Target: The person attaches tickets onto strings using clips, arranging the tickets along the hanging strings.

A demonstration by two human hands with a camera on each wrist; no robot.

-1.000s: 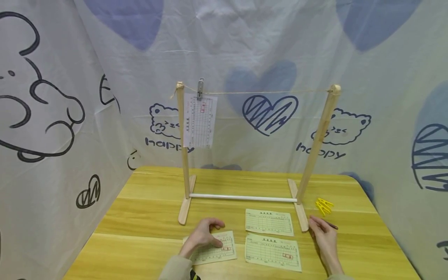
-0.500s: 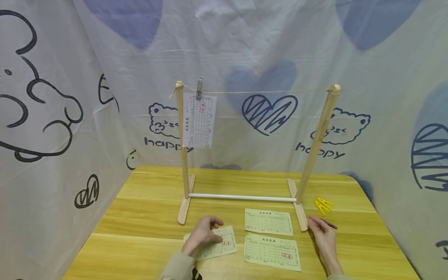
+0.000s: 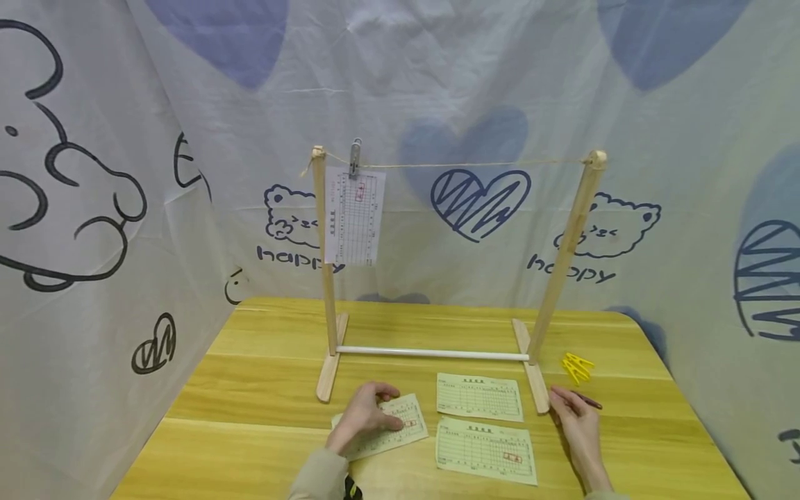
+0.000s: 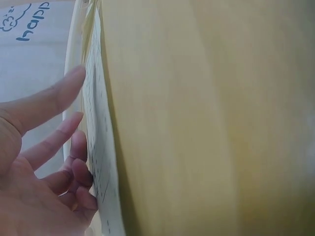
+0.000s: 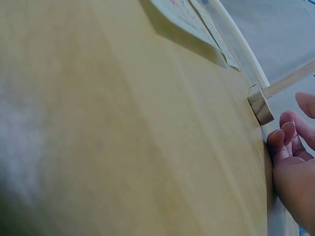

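Note:
My left hand [image 3: 367, 417] rests on a pale green printed form slip [image 3: 407, 432] at the front left, thumb and fingers loosely spread over it. In the left wrist view the fingertips touch the face of the slip [image 4: 106, 162], which lies flat on the wood. Two more slips lie to its right, a rear one [image 3: 478, 397] and a front one [image 3: 486, 453] with a red stamp. Beside the right foot [image 3: 535, 389] of a wooden rack, my right hand [image 3: 580, 427] rests on the table with loosely curled fingers, holding nothing.
Another slip [image 3: 353, 222] hangs from the rack's string [image 3: 469, 165] by a metal clip [image 3: 355, 160]. A white bar [image 3: 431, 353] joins the rack's feet. Yellow clothespins [image 3: 577, 366] and a thin dark stick [image 3: 587, 400] lie near my right hand. A printed cloth [image 3: 400, 69] encloses the table [image 3: 250, 430].
My left hand has slid its slip a little up and to the right, turning it slightly anticlockwise. The right hand has stayed in place.

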